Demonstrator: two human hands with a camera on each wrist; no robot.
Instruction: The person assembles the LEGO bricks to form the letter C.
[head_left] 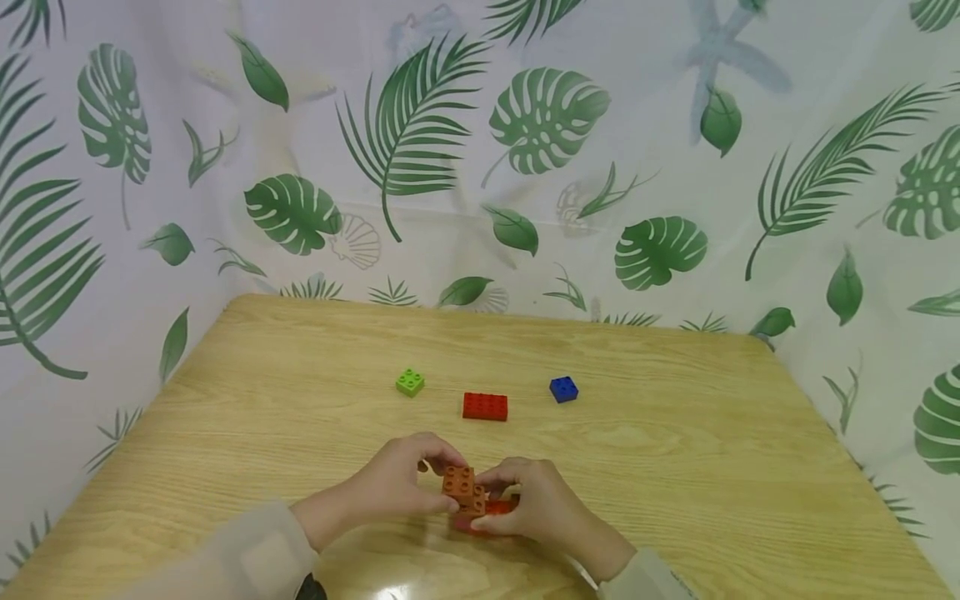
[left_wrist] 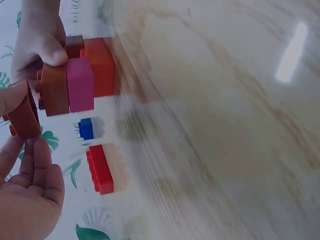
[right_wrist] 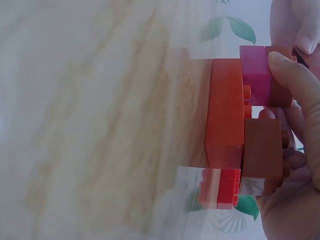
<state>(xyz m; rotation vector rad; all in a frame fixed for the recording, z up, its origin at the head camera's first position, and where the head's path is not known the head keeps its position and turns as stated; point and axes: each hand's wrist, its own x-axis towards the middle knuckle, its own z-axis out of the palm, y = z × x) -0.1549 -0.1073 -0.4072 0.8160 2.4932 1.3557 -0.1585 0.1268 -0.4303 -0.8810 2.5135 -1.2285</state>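
My left hand [head_left: 397, 483] pinches a brown toy brick [left_wrist: 24, 117] between thumb and fingers. It holds the brick tilted, just off the studs of a second brown brick [left_wrist: 54, 90]. That second brick tops a pink brick [right_wrist: 254, 75], at one end of a longer orange-red brick [right_wrist: 225, 115] low over the table. Another brown brick [right_wrist: 262, 147] sits on the orange-red brick's other end. My right hand [head_left: 543, 508] grips this stack, its thumb on the brown brick above the pink one. In the head view, the hands hide much of the stack.
Farther back on the wooden table [head_left: 675, 467] lie a lime-green brick [head_left: 410, 382], a red brick [head_left: 485, 407] and a blue brick [head_left: 564, 389]. A leaf-patterned cloth [head_left: 450, 250] hangs behind the table.
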